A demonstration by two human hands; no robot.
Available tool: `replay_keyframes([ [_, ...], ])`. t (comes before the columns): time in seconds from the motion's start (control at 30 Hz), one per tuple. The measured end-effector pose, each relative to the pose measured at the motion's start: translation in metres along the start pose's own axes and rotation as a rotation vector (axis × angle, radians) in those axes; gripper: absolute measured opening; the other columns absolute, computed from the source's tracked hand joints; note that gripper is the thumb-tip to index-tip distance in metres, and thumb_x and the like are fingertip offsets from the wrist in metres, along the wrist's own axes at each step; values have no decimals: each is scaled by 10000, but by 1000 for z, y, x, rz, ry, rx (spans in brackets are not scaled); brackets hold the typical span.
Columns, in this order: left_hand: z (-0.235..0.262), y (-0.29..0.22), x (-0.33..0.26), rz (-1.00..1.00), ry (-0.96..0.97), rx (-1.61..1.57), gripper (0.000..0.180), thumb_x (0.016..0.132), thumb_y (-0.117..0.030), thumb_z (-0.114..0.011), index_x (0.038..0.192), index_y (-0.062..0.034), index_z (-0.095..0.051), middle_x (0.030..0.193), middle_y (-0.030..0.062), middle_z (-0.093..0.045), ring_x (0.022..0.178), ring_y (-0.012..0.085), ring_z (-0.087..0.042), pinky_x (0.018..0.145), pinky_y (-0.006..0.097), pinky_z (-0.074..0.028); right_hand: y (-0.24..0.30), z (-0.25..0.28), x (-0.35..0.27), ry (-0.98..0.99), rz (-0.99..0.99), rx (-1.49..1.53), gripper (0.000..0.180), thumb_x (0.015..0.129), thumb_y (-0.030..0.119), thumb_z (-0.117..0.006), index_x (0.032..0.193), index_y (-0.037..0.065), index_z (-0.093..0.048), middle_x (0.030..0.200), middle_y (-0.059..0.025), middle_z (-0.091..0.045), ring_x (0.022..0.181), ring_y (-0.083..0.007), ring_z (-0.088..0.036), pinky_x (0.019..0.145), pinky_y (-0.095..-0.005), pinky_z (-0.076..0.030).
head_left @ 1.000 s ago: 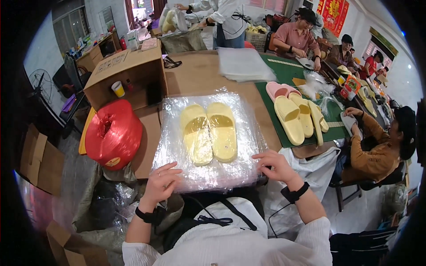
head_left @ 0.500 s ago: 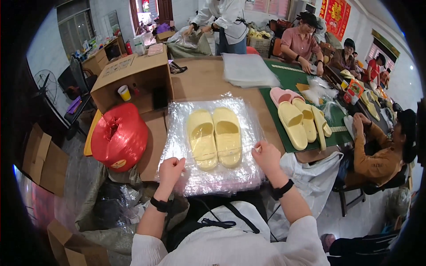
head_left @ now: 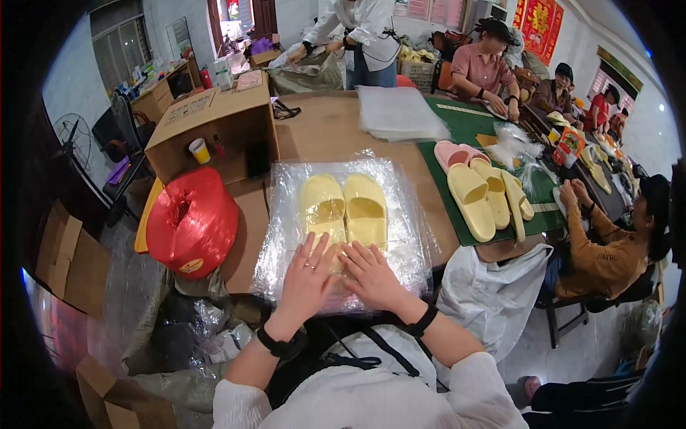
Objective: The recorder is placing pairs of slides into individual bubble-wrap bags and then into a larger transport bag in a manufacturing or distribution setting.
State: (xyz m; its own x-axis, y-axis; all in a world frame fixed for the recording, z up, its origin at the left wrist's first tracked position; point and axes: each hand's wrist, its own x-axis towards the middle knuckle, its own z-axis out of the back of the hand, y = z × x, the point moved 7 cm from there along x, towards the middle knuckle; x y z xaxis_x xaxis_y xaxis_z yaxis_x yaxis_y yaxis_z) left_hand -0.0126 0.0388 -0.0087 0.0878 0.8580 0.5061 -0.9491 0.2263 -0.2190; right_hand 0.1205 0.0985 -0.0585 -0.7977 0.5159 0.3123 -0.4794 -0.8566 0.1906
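A pair of pale yellow slippers [head_left: 343, 209] lies side by side inside a clear plastic bag [head_left: 400, 236] on a stack of such bags at the near edge of the wooden table [head_left: 321, 132]. My left hand [head_left: 306, 280] and my right hand [head_left: 368, 275] lie flat on the near part of the bag, fingers spread, close together and just below the slippers' heels. Neither hand grips anything. Each wrist wears a black band.
A red roll of plastic twine [head_left: 189, 222] stands to the left, an open cardboard box [head_left: 214, 125] behind it. More yellow and pink slippers [head_left: 482, 193] lie on a green mat to the right, a stack of clear bags [head_left: 400, 114] beyond. Several people work around the table.
Both hands have slid inward from the bag's near corners to its middle, now pressing flat next to each other below the slippers.
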Motion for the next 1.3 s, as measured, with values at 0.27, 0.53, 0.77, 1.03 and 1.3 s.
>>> replay_keyframes([
  [0.27, -65, 43, -21, 104, 282, -189, 661, 928, -321, -569, 1491, -61, -339, 1575, 163, -272, 1461, 374, -216, 1175, 520, -193, -65, 21, -16, -382, -240, 275, 564, 881, 154, -665, 1355, -43, -433, 1388, -246, -445, 1297, -408, -412, 1081, -467, -357],
  [0.53, -25, 76, -10, 550, -60, -158, 650, 811, -332, -744, 1283, 57, -523, 1226, 257, -549, 1111, 423, -511, 978, 476, -410, -109, 17, 7, -120, -679, 319, 611, 733, 417, -793, 1008, -109, -651, 970, -291, -596, 947, -419, -601, 841, -458, -499],
  [0.77, -44, 81, 11, 643, 242, -353, 636, 681, -373, -830, 1101, 32, -577, 933, 176, -641, 869, 359, -594, 761, 440, -485, -129, 6, 6, -91, -759, 425, 578, 685, 374, -815, 985, -101, -680, 986, -263, -670, 860, -368, -655, 765, -404, -532],
  [1.03, -42, 68, 2, 794, -118, -1106, 505, 719, -152, -825, 1116, -2, -551, 982, 53, -612, 887, 116, -610, 722, 285, -517, -118, 19, -16, -235, -778, 1113, 509, 711, 137, -816, 1128, -36, -579, 931, -16, -587, 816, -100, -551, 717, -255, -465],
  [1.3, -13, 19, 6, 724, 95, -1761, 422, 878, -127, -626, 1258, 44, -559, 1172, 108, -655, 1037, 188, -643, 941, 296, -494, -77, 61, -20, -670, -455, 788, 408, 768, 86, -765, 1018, 66, -444, 956, -22, -419, 844, -144, -440, 718, -282, -414],
])
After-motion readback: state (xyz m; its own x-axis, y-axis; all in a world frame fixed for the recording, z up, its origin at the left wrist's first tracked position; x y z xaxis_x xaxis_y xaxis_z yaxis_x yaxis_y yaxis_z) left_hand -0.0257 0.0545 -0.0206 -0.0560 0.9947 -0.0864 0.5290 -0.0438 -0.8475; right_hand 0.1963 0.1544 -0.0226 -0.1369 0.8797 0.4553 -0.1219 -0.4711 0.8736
